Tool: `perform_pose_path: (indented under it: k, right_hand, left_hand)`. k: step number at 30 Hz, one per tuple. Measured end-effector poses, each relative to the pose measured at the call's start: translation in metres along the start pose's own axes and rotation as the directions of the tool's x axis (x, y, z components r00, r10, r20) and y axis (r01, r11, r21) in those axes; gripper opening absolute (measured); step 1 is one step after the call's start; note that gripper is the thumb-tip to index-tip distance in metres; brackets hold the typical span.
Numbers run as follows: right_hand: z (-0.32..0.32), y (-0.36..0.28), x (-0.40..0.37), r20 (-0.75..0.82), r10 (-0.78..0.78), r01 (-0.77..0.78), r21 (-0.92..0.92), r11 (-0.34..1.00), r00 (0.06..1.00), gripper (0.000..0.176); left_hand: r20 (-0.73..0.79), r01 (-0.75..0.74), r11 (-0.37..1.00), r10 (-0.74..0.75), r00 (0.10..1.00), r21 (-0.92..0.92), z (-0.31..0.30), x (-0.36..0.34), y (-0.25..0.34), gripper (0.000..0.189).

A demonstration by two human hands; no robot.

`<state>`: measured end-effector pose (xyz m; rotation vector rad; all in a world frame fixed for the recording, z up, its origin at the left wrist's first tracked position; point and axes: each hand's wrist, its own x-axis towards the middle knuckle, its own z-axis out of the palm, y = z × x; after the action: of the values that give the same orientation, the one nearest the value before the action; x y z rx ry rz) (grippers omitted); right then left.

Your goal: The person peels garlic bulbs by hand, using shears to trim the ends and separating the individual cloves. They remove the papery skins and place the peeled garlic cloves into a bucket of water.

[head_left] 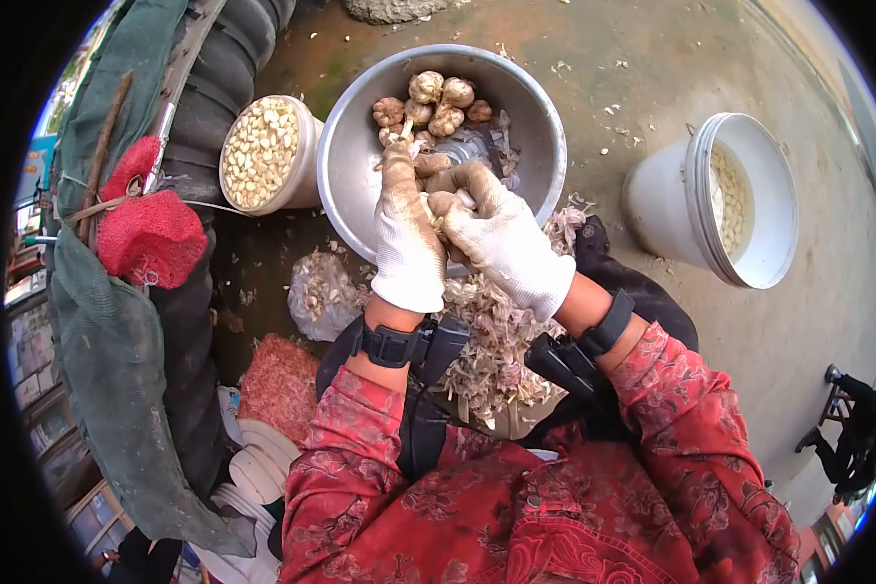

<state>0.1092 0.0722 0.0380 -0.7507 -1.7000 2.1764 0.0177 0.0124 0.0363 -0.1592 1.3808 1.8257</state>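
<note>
Both my hands wear white gloves with soiled fingers and meet over the near part of a metal basin (336, 185). My left hand (407, 229) has its fingers closed around a piece of garlic (440, 202), partly hidden by the gloves. Pressed against the same garlic, my right hand (494, 229) has its fingers bent and closed. Several whole garlic bulbs (446, 120) lie at the far side of the basin, with loose skins (501, 146) to their right.
A bucket of peeled cloves (261, 156) stands left of the basin, and a white bucket (667, 195) with cloves stands right. Garlic skins (501, 355) are heaped below my hands. Black tubing (190, 331) and red netting (151, 234) are left. Another person (857, 428) sits at far right.
</note>
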Motion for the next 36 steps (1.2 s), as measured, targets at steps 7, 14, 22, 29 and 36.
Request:
perform_pose_path:
  k: [7, 14, 22, 29, 36]
  right_hand:
    - [-0.002, -0.009, 0.006, 0.097, 0.283, -0.299, 0.268, 0.916, 0.954, 0.026]
    - [0.001, 0.002, 0.010, 0.172, 0.265, -0.311, 0.369, 0.876, 0.949, 0.025]
    - [0.009, -0.002, 0.008, 0.257, 0.233, -0.284, 0.185, 0.941, 0.938, 0.027]
    - [0.016, -0.008, 0.007, 0.144, 0.253, -0.262, 0.044, 0.964, 0.957, 0.021]
    - [0.009, -0.011, 0.011, 0.175, 0.296, -0.328, 0.203, 0.923, 0.939, 0.023]
  left_hand:
    - [0.073, 0.089, 0.994, -0.084, 0.994, -0.070, -0.013, 0.008, 0.003, 0.048]
    - [0.070, 0.122, 0.982, -0.113, 0.991, -0.147, -0.025, 0.011, 0.004, 0.047]
    - [0.052, 0.231, 0.953, -0.225, 0.973, -0.195, -0.031, 0.002, 0.023, 0.044]
    - [0.098, 0.218, 0.957, -0.203, 0.974, -0.192, -0.042, 0.006, 0.013, 0.043]
    - [0.173, 0.205, 0.974, -0.186, 0.967, -0.094, -0.051, 0.016, 0.009, 0.044]
